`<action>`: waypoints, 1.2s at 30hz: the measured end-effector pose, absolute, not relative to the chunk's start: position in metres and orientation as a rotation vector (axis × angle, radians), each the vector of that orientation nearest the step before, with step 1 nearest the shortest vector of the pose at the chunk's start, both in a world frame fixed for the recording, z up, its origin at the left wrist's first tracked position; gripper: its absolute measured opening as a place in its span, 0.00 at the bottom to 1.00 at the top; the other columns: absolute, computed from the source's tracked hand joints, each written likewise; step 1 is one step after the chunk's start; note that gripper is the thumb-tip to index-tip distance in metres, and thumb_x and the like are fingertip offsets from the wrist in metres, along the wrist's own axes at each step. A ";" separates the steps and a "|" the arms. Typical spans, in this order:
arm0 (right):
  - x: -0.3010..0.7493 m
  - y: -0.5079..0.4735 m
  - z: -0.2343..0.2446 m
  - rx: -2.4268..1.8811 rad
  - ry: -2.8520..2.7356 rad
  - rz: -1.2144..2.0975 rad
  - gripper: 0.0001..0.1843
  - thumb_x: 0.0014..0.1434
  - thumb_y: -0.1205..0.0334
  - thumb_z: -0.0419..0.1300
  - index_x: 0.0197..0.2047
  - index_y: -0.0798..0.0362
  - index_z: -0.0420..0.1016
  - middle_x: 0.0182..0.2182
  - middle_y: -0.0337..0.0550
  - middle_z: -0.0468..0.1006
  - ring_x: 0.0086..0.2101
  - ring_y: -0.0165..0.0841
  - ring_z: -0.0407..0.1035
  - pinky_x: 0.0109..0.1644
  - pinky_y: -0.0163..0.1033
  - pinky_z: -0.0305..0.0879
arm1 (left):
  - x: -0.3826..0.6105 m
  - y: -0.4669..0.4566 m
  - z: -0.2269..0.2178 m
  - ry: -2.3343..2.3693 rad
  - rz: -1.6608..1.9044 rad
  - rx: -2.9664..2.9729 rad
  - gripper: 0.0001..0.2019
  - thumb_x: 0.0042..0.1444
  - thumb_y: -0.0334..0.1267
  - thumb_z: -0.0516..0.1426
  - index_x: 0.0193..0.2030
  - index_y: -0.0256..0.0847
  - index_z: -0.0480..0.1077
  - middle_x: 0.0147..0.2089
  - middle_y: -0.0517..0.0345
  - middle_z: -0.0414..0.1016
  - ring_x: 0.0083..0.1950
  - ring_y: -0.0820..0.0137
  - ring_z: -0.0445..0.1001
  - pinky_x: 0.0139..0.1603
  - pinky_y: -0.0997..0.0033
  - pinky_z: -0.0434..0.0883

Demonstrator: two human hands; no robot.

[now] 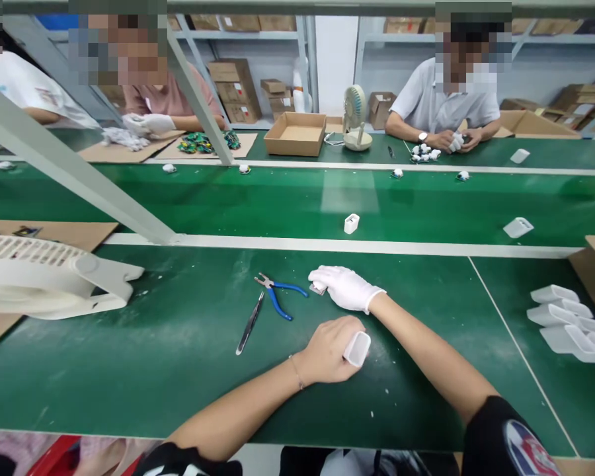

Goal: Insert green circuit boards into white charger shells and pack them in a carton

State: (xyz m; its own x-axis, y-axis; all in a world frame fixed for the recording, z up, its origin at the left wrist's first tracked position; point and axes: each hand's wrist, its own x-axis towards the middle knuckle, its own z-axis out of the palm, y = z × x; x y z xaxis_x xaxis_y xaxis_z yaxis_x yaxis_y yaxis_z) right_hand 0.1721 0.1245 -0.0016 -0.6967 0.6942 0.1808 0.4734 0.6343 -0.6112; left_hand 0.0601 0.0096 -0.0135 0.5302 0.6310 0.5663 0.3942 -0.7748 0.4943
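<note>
Green matting covers the table (pixel 178 370), marked with pale scuffs and small white flecks; the left hand (pixel 327 350), bare, rests low on it with its fingers wrapped round a white plastic casing (pixel 357 348), open end turned toward the right, a grip that appears to steady the casing against the surface; the right hand (pixel 346 288), in a white glove, lies just beyond it, fingers narrow and closed down on a small grey piece (pixel 318 289), held against the table near the fingertips; whether that piece is lifted or merely pinned cannot be told. Blue-handled pliers (pixel 280 295) lie just left of the gloved hand and a pair of tweezers (pixel 249 324) a little nearer the left, both apart from the hands yet within easy reach, presumably laid there for that reason. A stack of white casings (pixel 570 324) sits at the right edge, well apart, likely stock kept on the working side; a white fan (pixel 54 277) lies tilted at the far left. Beyond the white strip, the green belt (pixel 228 198) carries single casings (pixel 351 223); co-workers (pixel 441 99) sit across it, their own hands busy with small white parts.
</note>
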 end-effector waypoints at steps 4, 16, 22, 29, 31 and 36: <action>0.180 0.119 -0.001 -0.964 -2.377 0.793 0.08 0.60 0.65 0.55 0.35 0.52 0.75 0.37 0.44 0.78 0.42 0.36 0.70 0.51 0.45 0.65 | 0.057 0.018 -0.011 1.021 1.110 2.334 0.09 0.55 0.37 0.53 0.43 0.41 0.60 0.34 0.55 0.73 0.32 0.68 0.74 0.31 0.70 0.70; 0.264 -0.002 0.022 -1.185 -1.890 0.630 0.16 0.52 0.67 0.62 0.45 0.47 0.73 0.42 0.45 0.79 0.41 0.39 0.76 0.43 0.45 0.76 | 0.058 0.026 -0.019 1.077 1.048 2.539 0.13 0.54 0.34 0.51 0.47 0.40 0.60 0.40 0.50 0.72 0.38 0.64 0.71 0.37 0.67 0.69; 0.258 -0.011 0.016 -1.005 -2.213 0.130 0.18 0.58 0.68 0.59 0.52 0.50 0.69 0.42 0.50 0.80 0.39 0.39 0.76 0.41 0.43 0.77 | 0.059 0.024 -0.019 1.053 1.020 2.598 0.13 0.55 0.35 0.50 0.48 0.38 0.62 0.40 0.47 0.71 0.35 0.63 0.68 0.35 0.66 0.67; 0.257 -0.018 0.016 -1.001 -2.287 -0.087 0.14 0.59 0.68 0.59 0.49 0.55 0.72 0.40 0.51 0.81 0.40 0.42 0.76 0.44 0.48 0.77 | 0.060 0.025 -0.018 1.072 0.942 2.661 0.12 0.55 0.33 0.49 0.47 0.38 0.63 0.40 0.47 0.71 0.36 0.64 0.68 0.36 0.66 0.67; 0.254 -0.020 0.016 -1.032 -2.303 -0.116 0.13 0.59 0.67 0.59 0.49 0.56 0.72 0.39 0.52 0.80 0.39 0.43 0.76 0.43 0.48 0.76 | 0.060 0.025 -0.018 1.078 0.917 2.661 0.13 0.56 0.33 0.48 0.47 0.39 0.63 0.41 0.47 0.71 0.36 0.64 0.69 0.36 0.66 0.68; 0.248 -0.020 0.017 -1.067 -2.301 -0.181 0.12 0.60 0.66 0.58 0.47 0.56 0.74 0.39 0.52 0.80 0.38 0.43 0.75 0.39 0.45 0.77 | 0.062 0.022 -0.021 1.067 0.907 2.629 0.14 0.54 0.30 0.48 0.49 0.39 0.61 0.42 0.46 0.70 0.38 0.63 0.69 0.37 0.66 0.68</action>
State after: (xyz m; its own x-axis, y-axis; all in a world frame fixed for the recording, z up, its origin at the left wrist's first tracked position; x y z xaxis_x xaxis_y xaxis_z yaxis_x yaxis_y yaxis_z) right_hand 0.2483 -0.0203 0.0170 -0.5046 0.6533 0.5644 0.7336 0.6691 -0.1186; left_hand 0.0623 0.0219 -0.0215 0.5612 0.6773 0.4756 0.5786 -0.7320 0.3597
